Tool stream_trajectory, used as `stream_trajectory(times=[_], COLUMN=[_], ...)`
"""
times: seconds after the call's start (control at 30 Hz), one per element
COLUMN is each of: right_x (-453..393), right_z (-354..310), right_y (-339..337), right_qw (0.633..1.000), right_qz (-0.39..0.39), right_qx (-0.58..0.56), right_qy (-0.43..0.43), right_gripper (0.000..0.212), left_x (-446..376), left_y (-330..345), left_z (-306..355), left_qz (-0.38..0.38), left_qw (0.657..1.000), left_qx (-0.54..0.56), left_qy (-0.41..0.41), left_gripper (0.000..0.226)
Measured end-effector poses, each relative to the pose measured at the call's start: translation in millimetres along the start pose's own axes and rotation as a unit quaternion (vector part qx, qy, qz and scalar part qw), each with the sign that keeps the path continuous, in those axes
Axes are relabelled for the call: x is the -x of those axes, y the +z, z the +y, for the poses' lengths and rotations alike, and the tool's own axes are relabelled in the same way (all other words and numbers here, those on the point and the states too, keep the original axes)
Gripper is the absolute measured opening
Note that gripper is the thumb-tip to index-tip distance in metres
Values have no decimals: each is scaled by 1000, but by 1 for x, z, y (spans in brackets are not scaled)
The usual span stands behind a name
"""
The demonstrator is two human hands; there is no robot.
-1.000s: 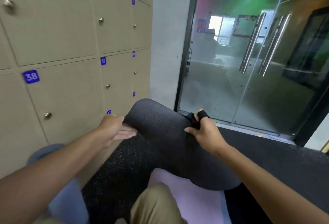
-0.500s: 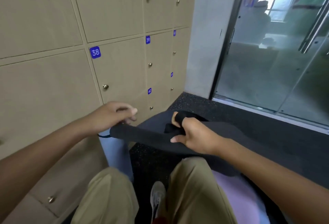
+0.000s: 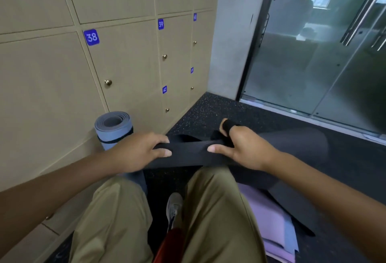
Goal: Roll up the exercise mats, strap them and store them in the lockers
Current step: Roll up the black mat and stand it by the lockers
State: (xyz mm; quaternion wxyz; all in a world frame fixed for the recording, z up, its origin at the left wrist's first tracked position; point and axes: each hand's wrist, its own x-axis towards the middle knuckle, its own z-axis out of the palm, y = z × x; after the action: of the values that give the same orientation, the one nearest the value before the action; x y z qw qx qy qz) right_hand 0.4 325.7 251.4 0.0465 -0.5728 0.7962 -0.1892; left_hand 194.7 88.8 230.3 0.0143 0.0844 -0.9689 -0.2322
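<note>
Black foam exercise mat [image 3: 292, 150] is what I've got in both hands, its near edge lifted across my knees and the rest trailing out on the dark speckled rubber floor [image 3: 208, 112] toward the frosted glass doors [image 3: 313, 54]. Left hand [image 3: 140, 152] grips the mat's edge at its left end, fingers curled over the top, thumb along the near side. Right hand [image 3: 244, 148] grips the same edge further right, thumb stretched along it toward the left hand. A black strap loop [image 3: 226, 126] sits round the right index finger; more strap bunches under that hand, can't tell how it runs. Hands are apart, both clamped on the mat.

Left of the mat: a rolled blue-grey exercise mat [image 3: 113, 129] stands upright, leaning on the beige locker wall [image 3: 52, 85], with a thin black band round it. It touches the door below the one tagged 38.

Every locker door I can see is closed, so contents can't be told. Blue number tags read 38, 39, 42.

Under the mat's right side, nearer me: a flat lilac exercise mat [image 3: 265, 210] on the floor, with pale blue and pink layers showing at its corner. My khaki-trousered legs [image 3: 117, 221] and a grey shoe [image 3: 174, 206] fill the bottom.
</note>
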Motion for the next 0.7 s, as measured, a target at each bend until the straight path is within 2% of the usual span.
stream_trajectory(times=[0.13, 0.2, 0.27, 0.37, 0.43, 0.53, 0.6, 0.7], right_x=[42, 63, 83, 105, 112, 108, 93, 63], right_z=[25, 35, 43, 54, 62, 67, 64, 51], right_y=[3, 15, 29, 40, 37, 20, 4, -28], right_qw=[998, 998, 998, 994, 986, 985, 982, 975], right_qz=[-9, -9, 0, 7, 8, 33, 69, 137], right_qx=[61, 59, 53, 101, 154, 151, 160, 168], right_qy=[29, 33, 30, 39, 66, 80, 66, 45], right_gripper=[50, 53, 56, 66, 64, 50, 45, 41], left_x=[8, 14, 22, 30, 30, 25, 17, 6], left_y=[23, 38, 53, 67, 64, 50, 33, -8], left_z=[16, 22, 26, 19, 12, 8, 8, 14], left_qz=[13, 26, 60, 137, 163, 162, 179, 188], left_qw=[999, 997, 988, 969, 962, 962, 959, 957], left_qx=[-15, -54, -118, -162, -180, -191, -197, -212], left_qy=[39, 50, 76, 127, 127, 110, 102, 62], left_gripper=[18, 32, 49, 43, 40, 49, 52, 44])
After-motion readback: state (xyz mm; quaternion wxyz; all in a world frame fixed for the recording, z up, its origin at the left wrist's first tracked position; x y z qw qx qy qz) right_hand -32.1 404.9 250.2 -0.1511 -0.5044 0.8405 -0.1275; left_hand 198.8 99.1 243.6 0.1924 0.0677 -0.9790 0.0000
